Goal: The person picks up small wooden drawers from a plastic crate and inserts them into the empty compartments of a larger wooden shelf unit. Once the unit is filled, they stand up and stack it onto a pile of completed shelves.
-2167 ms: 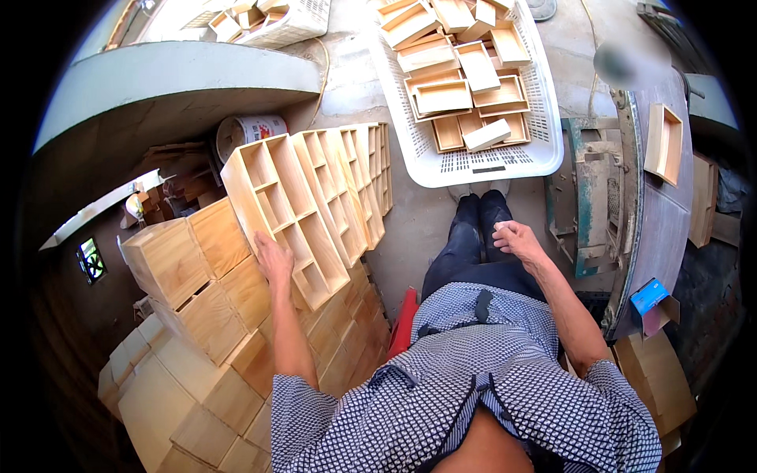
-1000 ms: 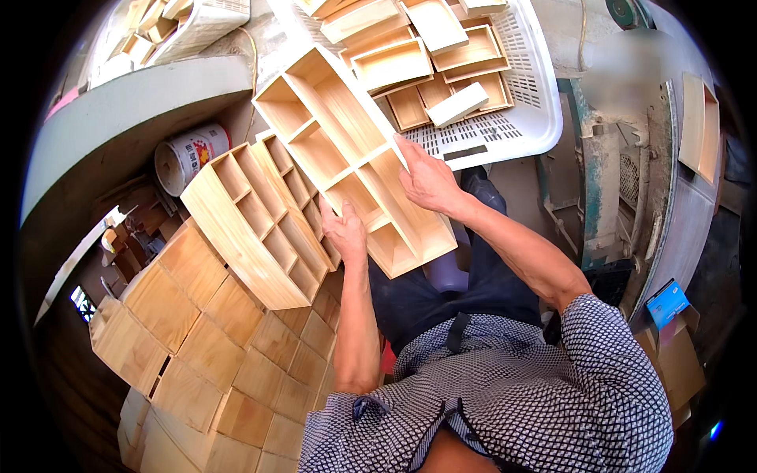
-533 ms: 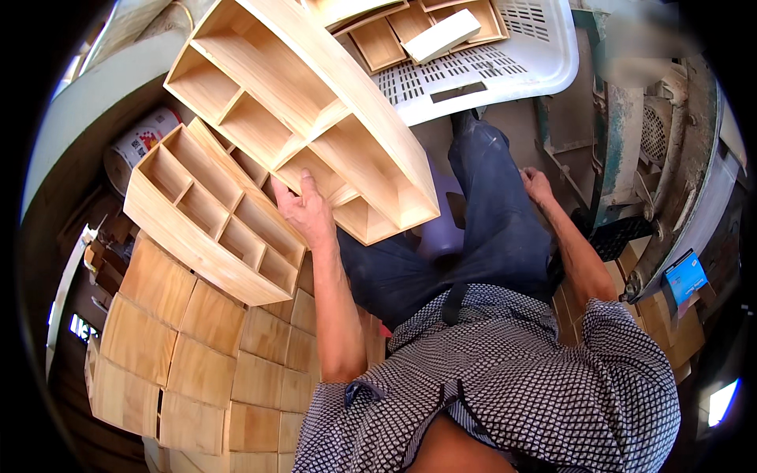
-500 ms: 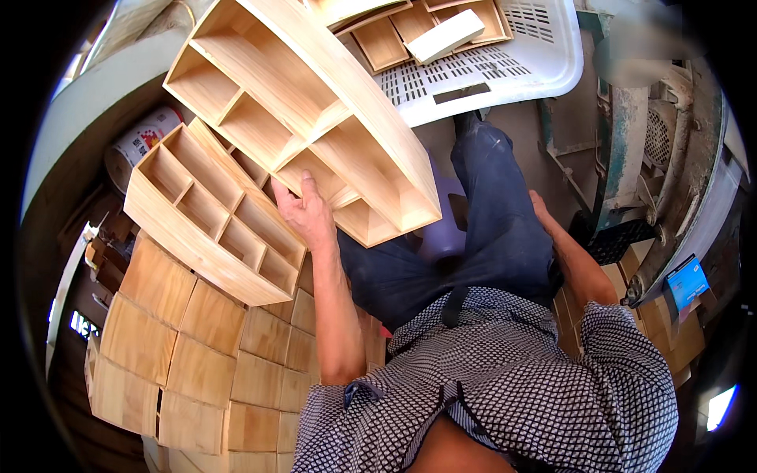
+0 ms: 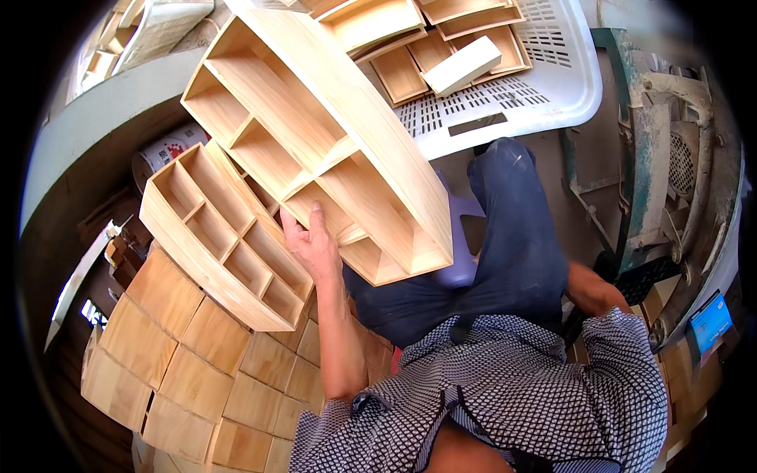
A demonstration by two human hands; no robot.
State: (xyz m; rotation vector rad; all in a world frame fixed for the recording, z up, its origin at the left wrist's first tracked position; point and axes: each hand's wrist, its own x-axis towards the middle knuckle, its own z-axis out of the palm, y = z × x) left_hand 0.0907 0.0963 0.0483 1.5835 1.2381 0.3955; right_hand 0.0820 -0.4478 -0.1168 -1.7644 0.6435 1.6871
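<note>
My left hand (image 5: 310, 246) grips the near-left wall of a large pale wooden compartment box (image 5: 382, 169), thumb inside one section and the other fingers around the edge. The box stands tilted over my left thigh, its partitioned side facing me. A second, similar wooden compartment box (image 5: 206, 264) leans just left of it, resting on stacked wooden pieces. On the right, my bare right forearm (image 5: 593, 290) reaches down beside my right thigh; that hand is hidden behind the leg, so its fingers do not show.
A white plastic basket (image 5: 579, 98) ahead holds several shallow wooden trays (image 5: 398, 72) and a pale block (image 5: 464, 66). Stacked wooden pieces (image 5: 189, 378) fill the lower left. A worn metal machine frame (image 5: 643, 173) stands at right, near a blue box (image 5: 711, 323). A purple stool (image 5: 461, 272) shows between my legs.
My right hand, partly visible beside my thigh before, has dropped out of sight behind it. The view has shifted slightly; my left hand keeps its hold on the box.
</note>
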